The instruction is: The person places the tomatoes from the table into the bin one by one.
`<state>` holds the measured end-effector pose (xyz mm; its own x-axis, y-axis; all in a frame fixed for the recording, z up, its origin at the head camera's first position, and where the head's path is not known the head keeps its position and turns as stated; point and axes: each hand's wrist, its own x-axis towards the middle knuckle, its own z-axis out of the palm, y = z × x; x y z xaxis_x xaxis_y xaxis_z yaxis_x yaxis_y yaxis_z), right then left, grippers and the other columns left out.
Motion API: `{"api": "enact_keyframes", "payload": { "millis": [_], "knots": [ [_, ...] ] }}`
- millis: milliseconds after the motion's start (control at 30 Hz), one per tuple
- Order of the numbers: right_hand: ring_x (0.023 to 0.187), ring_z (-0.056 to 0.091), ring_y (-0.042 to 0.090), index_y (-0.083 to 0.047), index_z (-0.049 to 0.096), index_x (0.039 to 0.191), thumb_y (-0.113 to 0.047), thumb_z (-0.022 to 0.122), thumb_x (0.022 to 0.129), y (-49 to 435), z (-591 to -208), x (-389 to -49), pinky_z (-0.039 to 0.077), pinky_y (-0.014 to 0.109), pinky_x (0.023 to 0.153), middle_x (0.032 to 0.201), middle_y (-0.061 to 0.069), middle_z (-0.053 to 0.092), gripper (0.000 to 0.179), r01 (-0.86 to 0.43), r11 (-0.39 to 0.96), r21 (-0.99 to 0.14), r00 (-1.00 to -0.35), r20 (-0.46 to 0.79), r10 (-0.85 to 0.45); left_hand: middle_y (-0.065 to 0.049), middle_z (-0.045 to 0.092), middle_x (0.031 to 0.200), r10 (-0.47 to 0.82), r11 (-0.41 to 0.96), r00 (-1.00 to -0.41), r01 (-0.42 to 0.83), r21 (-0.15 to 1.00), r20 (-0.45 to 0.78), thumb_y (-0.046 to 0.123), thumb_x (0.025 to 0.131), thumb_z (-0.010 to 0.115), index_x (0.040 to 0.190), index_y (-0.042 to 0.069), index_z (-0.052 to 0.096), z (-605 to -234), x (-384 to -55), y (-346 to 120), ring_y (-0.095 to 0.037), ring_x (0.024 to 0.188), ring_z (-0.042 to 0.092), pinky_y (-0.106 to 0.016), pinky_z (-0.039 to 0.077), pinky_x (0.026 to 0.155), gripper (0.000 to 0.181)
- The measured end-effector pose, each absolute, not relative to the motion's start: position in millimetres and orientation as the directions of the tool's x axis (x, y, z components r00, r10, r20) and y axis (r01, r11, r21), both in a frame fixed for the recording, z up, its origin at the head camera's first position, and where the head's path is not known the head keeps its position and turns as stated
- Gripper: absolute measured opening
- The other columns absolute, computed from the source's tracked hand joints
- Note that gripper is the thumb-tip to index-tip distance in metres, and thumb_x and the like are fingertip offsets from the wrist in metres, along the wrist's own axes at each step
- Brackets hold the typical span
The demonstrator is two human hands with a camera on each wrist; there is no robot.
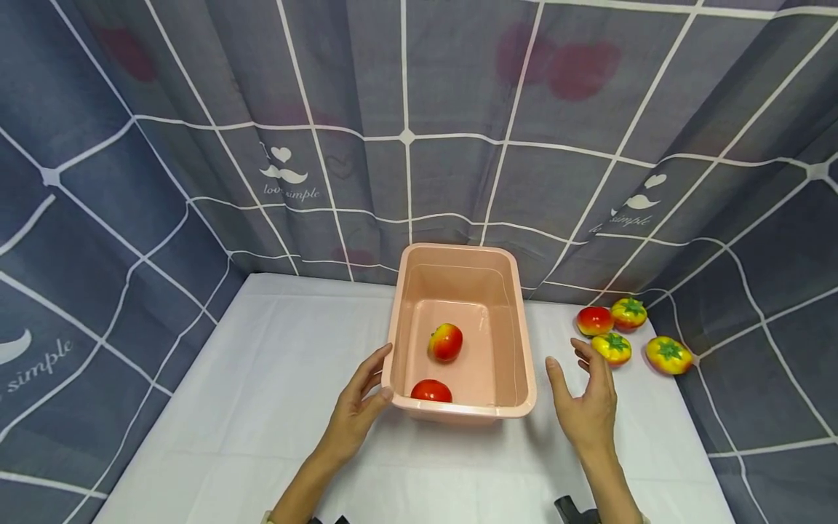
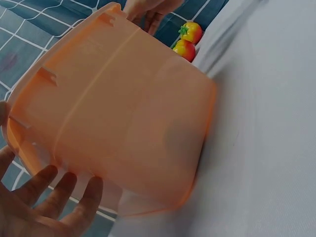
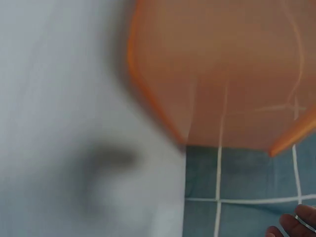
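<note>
A pink plastic basin (image 1: 461, 413) stands on the white table. In it lie a red-and-yellow fruit (image 1: 446, 342) and a redder, rounded fruit (image 1: 431, 391) near the front wall. My left hand (image 1: 353, 415) touches the basin's left rim with fingers extended. The left wrist view shows its spread fingers (image 2: 61, 195) beside the basin's outer wall. Right of the basin, my right hand (image 1: 589, 407) is held apart from it, thumb and fingers spread with nothing between them. Just beyond its fingertips is a yellow-and-red fruit with a green leafy top (image 1: 612, 349). Only a few fingertips (image 3: 296, 227) show in the right wrist view.
Beside that fruit lie a red one (image 1: 595, 321) and two more with green tops, one at the back (image 1: 628, 314) and another at the right (image 1: 668, 355). A grey checked curtain (image 1: 366, 175) hangs behind and at both sides of the table (image 1: 262, 407).
</note>
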<state>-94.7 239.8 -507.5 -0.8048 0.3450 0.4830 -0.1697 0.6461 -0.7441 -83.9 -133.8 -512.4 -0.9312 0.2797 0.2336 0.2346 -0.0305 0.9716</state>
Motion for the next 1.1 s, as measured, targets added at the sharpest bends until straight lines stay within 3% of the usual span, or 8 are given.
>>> {"api": "enact_keyframes", "payload": {
  "millis": [133, 167, 300, 367, 400, 633, 867, 1100],
  "knots": [
    [0.133, 0.058, 0.035, -0.003, 0.059, 0.145, -0.02, 0.081, 0.096, 252.9, -516.0, -105.3, 0.032, 0.004, 0.11, 0.142, 0.019, 0.064, 0.056, -0.098, 0.646, -0.757, -0.812, 0.436, 0.389, -0.027, 0.036, 0.168, 0.276, -0.021, -0.932, 0.239, 0.971, 0.235, 0.003, 0.11, 0.055, 0.17, 0.02, 0.033, -512.5, -82.6, -134.9, -0.007, 0.141, 0.056, -0.024, 0.057, 0.108, 0.066],
    [0.134, 0.058, 0.036, -0.002, 0.059, 0.145, -0.022, 0.08, 0.097, 256.4, -517.8, -108.1, 0.034, 0.009, 0.113, 0.142, 0.02, 0.063, 0.056, -0.075, 0.646, -0.76, -0.812, 0.423, 0.403, -0.026, 0.036, 0.168, 0.273, -0.018, -0.934, 0.236, 0.972, 0.232, 0.004, 0.11, 0.055, 0.17, 0.021, 0.033, -512.3, -82.3, -135.1, -0.006, 0.141, 0.056, -0.024, 0.057, 0.109, 0.066],
    [0.14, 0.052, 0.041, -0.002, 0.056, 0.146, -0.029, 0.077, 0.099, 270.8, -523.4, -118.7, 0.039, 0.044, 0.126, 0.146, 0.023, 0.059, 0.058, 0.024, 0.635, -0.772, -0.818, 0.35, 0.457, -0.024, 0.037, 0.169, 0.265, -0.02, -0.94, 0.219, 0.976, 0.216, 0.005, 0.11, 0.056, 0.17, 0.022, 0.033, -511.3, -81.9, -135.1, -0.006, 0.142, 0.056, -0.024, 0.057, 0.109, 0.066],
    [0.143, 0.047, 0.043, -0.002, 0.052, 0.148, -0.031, 0.075, 0.101, 278.2, -526.0, -122.8, 0.036, 0.062, 0.125, 0.149, 0.024, 0.055, 0.06, 0.074, 0.626, -0.776, -0.827, 0.303, 0.473, -0.024, 0.037, 0.168, 0.263, -0.021, -0.941, 0.215, 0.976, 0.213, 0.005, 0.11, 0.056, 0.17, 0.021, 0.033, -511.4, -81.5, -135.1, -0.006, 0.142, 0.056, -0.024, 0.057, 0.109, 0.066],
    [0.144, 0.045, 0.044, -0.001, 0.051, 0.149, -0.032, 0.074, 0.101, 281.8, -527.4, -124.3, 0.034, 0.065, 0.124, 0.15, 0.025, 0.053, 0.061, 0.092, 0.618, -0.781, -0.831, 0.282, 0.48, -0.025, 0.037, 0.167, 0.263, -0.022, -0.942, 0.212, 0.977, 0.21, 0.004, 0.11, 0.056, 0.17, 0.021, 0.033, -511.7, -81.3, -135.0, -0.006, 0.141, 0.056, -0.025, 0.057, 0.109, 0.066],
    [0.146, 0.035, 0.048, 0.002, 0.041, 0.155, -0.032, 0.073, 0.101, 305.0, -537.7, -131.9, 0.029, 0.066, 0.126, 0.154, 0.031, 0.042, 0.072, 0.197, 0.603, -0.773, -0.839, 0.185, 0.511, -0.026, 0.039, 0.164, 0.268, -0.021, -0.938, 0.223, 0.975, 0.22, 0.004, 0.11, 0.056, 0.17, 0.02, 0.033, -512.6, -80.2, -134.6, -0.008, 0.141, 0.057, -0.035, 0.059, 0.11, 0.066],
    [0.146, 0.03, 0.05, 0.003, 0.038, 0.155, -0.026, 0.076, 0.098, 323.5, -548.9, -140.4, 0.027, 0.068, 0.124, 0.152, 0.033, 0.037, 0.074, 0.218, 0.599, -0.771, -0.82, 0.188, 0.54, -0.032, 0.035, 0.165, 0.269, -0.035, -0.937, 0.223, 0.974, 0.224, 0.004, 0.11, 0.056, 0.17, 0.02, 0.033, -512.3, -81.5, -132.9, -0.007, 0.141, 0.057, -0.025, 0.057, 0.109, 0.066],
    [0.152, 0.022, 0.052, 0.001, 0.023, 0.165, -0.029, 0.069, 0.103, 333.9, -553.5, -149.4, 0.022, 0.068, 0.13, 0.161, 0.035, 0.027, 0.083, 0.309, 0.562, -0.767, -0.825, 0.078, 0.56, -0.027, 0.039, 0.165, 0.265, -0.025, -0.94, 0.218, 0.976, 0.217, -0.002, 0.108, 0.054, 0.17, 0.019, 0.034, -511.9, -82.0, -133.3, -0.007, 0.14, 0.057, -0.03, 0.059, 0.11, 0.068]
  ]
}}
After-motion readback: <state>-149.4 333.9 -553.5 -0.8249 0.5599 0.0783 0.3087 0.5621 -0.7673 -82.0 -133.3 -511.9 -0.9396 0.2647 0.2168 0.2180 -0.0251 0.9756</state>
